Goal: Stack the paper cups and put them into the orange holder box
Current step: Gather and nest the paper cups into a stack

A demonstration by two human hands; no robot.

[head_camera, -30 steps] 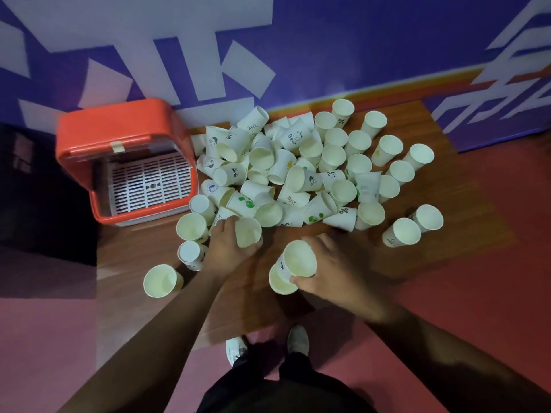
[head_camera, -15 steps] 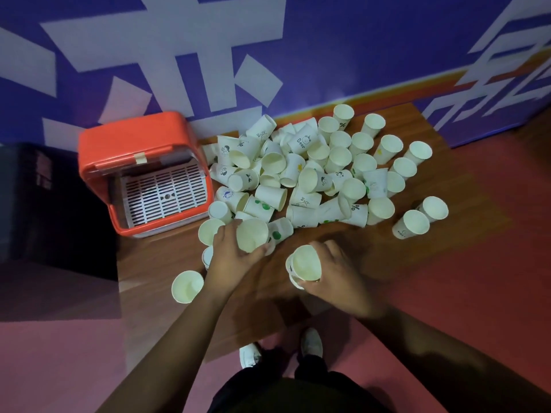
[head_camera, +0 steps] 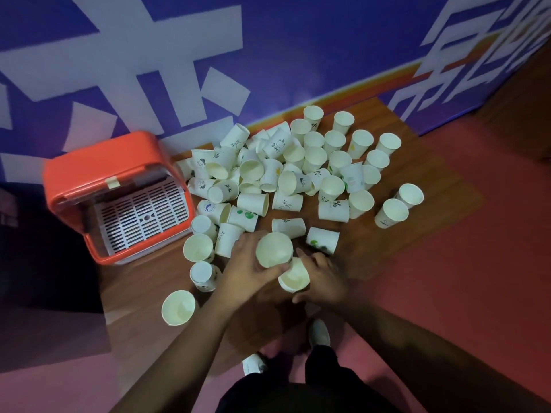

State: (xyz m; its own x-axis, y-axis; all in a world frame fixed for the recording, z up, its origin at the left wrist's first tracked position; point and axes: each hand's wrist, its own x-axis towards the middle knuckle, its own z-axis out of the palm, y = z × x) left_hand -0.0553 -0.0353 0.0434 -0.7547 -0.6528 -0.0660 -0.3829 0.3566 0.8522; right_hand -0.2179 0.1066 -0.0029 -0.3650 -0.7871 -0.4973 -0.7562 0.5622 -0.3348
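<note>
Wooden table (head_camera: 417,242) stands against a blue wall (head_camera: 298,40) with large white shapes, over a red floor (head_camera: 462,308). At the table's near edge the left hand (head_camera: 247,272) grips a paper cup (head_camera: 274,250), fingers and thumb curled round its side, its open mouth tipped up toward the camera. The right hand (head_camera: 323,281) meets it from the other side and holds a second cup (head_camera: 295,278), fingers wrapped round the wall, mouth also up. The two cups touch, the left hand's cup lying partly over the rim of the right's. Whether the right hand has one cup or several nested cannot be told.

Just left of the hands stand three loose cups (head_camera: 198,248), mouths up, with a fourth cup (head_camera: 178,307) nearer the front edge. Beyond the hands spreads the heap of paper cups (head_camera: 286,174), some upright, many on their sides, several printed with small drawings or words.

At the table's left end sits the orange holder box (head_camera: 104,162), open toward the camera, a white slotted grid (head_camera: 143,216) showing inside with no cups on it. Below the table edge show two white shoes (head_camera: 319,332).
</note>
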